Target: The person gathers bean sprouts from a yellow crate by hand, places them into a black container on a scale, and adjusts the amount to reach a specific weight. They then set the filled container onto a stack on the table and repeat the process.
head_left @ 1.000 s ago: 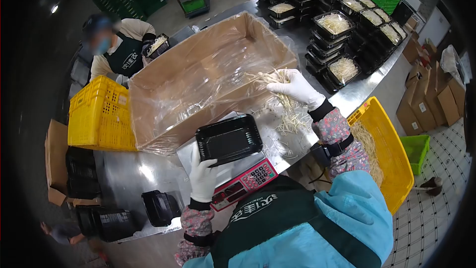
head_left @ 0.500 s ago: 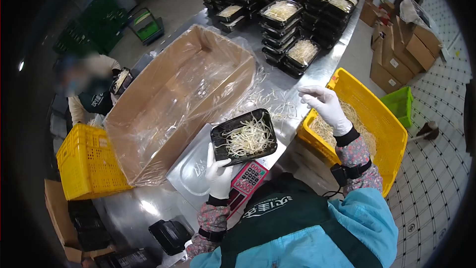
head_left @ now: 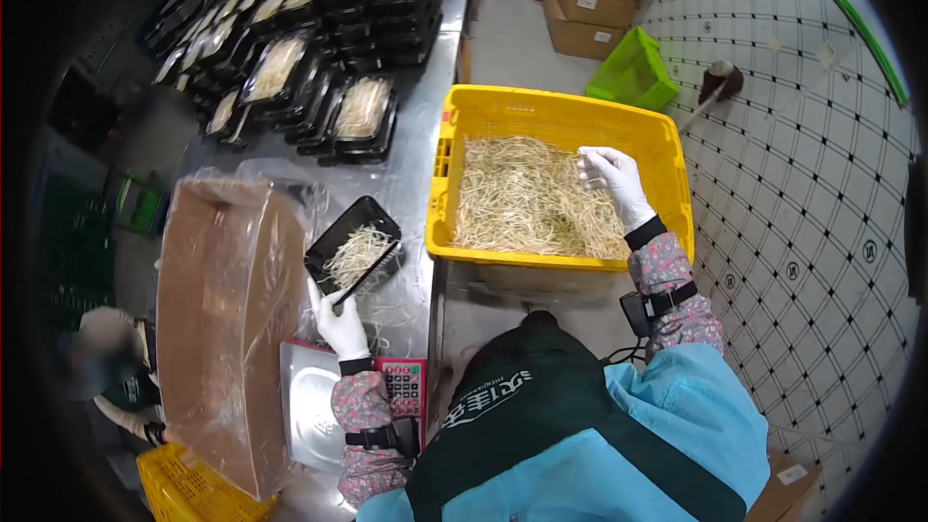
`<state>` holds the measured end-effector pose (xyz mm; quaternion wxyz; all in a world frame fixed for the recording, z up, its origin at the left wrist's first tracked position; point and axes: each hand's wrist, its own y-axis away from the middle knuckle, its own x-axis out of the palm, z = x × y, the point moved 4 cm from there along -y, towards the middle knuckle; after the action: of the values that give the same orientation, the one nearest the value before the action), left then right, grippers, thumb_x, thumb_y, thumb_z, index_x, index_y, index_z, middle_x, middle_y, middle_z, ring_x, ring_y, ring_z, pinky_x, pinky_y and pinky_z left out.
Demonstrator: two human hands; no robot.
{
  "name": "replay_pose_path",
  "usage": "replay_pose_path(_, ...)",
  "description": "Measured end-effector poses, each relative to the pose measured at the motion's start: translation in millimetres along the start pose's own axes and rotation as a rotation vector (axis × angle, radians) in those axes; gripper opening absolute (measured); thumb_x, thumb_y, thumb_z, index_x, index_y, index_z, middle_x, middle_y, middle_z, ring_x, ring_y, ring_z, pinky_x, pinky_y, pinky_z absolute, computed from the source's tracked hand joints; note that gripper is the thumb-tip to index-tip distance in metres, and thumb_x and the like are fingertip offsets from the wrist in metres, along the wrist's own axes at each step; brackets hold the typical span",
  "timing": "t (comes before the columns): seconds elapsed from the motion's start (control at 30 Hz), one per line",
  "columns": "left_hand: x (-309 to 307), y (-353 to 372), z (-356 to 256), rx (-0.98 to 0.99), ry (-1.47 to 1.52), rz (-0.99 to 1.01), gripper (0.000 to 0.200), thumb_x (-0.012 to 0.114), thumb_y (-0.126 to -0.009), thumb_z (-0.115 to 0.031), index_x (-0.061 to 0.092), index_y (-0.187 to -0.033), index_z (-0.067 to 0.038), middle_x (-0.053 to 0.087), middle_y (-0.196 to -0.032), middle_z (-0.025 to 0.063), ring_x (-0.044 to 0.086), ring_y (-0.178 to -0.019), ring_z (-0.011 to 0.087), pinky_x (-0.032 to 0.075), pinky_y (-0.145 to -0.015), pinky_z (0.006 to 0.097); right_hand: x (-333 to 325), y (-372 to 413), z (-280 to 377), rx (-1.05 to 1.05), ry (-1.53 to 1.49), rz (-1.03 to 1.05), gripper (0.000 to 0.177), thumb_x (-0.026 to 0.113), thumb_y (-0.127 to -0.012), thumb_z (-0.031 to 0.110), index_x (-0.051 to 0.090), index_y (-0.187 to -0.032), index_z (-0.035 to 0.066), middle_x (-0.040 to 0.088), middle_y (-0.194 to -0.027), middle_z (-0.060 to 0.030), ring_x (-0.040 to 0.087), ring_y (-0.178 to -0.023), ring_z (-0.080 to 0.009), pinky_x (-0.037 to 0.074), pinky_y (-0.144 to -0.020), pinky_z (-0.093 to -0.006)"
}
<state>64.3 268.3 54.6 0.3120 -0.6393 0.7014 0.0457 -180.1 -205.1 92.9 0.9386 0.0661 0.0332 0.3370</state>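
My left hand [head_left: 340, 329], in a white glove, grips the near edge of a black plastic tray [head_left: 356, 218]. The tray is tilted and holds a small heap of pale bean sprouts [head_left: 360, 253]. Over to the right, my gloved right hand [head_left: 614, 179] hovers above a yellow crate [head_left: 565, 101], fingers slightly bent and apart, with nothing visible in them. A thick layer of loose bean sprouts [head_left: 517, 198] covers the crate's bottom. Just below the tray stands a scale with a metal plate [head_left: 314, 411] and a red keypad [head_left: 404, 387], partly covered by my left forearm.
A plastic-lined cardboard box [head_left: 213, 300] is left of the tray. Stacked sprout packs [head_left: 367, 111] fill the far table. Another person [head_left: 126, 382] is at the far left beside a second yellow crate [head_left: 193, 488]. A green crate [head_left: 633, 72] sits on the floor.
My view has turned right toward the yellow crate. My right hand has moved from near the crate's table-side edge to over the sprouts inside. My left hand still holds the tray, now tilted differently.
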Motion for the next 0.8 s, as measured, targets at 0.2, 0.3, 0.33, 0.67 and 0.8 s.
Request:
replay_pose_path(0.2,67.7,-24.9,38.6,0.000,-0.439,0.171,0.040,0.074,-0.067,0.001,0.067,-0.106,-0.002,0.027,-0.156,0.0250,0.029,-0.143,0.0388,0.027,-0.116,0.0437,-125.0,-38.5,-67.4,0.187,0.099,-0.127,0.028,0.064,-0.093,0.029,0.069,-0.111,0.008,0.070,-0.100,-0.0040,0.066,-0.084,-0.0117,0.053,-0.069,-0.0279)
replay_pose_path(0.3,89.6,-16.8,-22.5,0.113,-0.491,0.130,0.059,0.070,-0.068,0.003,0.060,-0.125,-0.005,0.022,-0.158,0.0236,0.024,-0.144,0.0402,0.021,-0.119,0.0470,-172.5,-60.4,-102.9,0.116,0.344,-0.201,0.034,0.070,-0.089,0.027,0.068,-0.111,0.002,0.071,-0.102,-0.0061,0.066,-0.091,-0.0166,0.053,-0.082,-0.0295)
replay_pose_path(0.33,104.2,-13.4,-44.1,0.172,-0.399,0.152,0.061,0.068,-0.070,0.005,0.056,-0.129,-0.005,0.026,-0.157,0.0218,0.026,-0.144,0.0359,0.023,-0.118,0.0435,-183.8,-74.8,-121.6,0.113,0.458,-0.139,0.041,0.072,-0.086,0.026,0.065,-0.117,-0.001,0.069,-0.111,-0.0114,0.064,-0.102,-0.0200,0.049,-0.093,-0.0314)
replay_pose_path(0.67,280.6,43.7,-119.4,0.175,-0.223,0.554,0.025,0.066,-0.089,-0.006,0.067,-0.113,-0.002,0.067,-0.115,0.0147,0.064,-0.108,0.0292,0.048,-0.095,0.0353,-127.8,-112.9,-225.1,0.436,1.146,0.422,0.093,0.074,-0.075,0.047,0.035,-0.149,0.008,0.028,-0.154,-0.0251,0.034,-0.139,-0.0413,0.040,-0.107,-0.0477)
replay_pose_path(0.8,280.6,44.3,-106.6,0.128,-0.292,0.560,0.019,0.065,-0.090,-0.008,0.070,-0.108,-0.003,0.070,-0.108,0.0134,0.066,-0.102,0.0284,0.050,-0.092,0.0352,-87.3,-93.0,-238.8,0.211,1.392,0.360,0.090,0.080,-0.072,0.031,0.034,-0.148,0.017,0.039,-0.146,-0.0177,0.044,-0.127,-0.0404,0.048,-0.094,-0.0493)
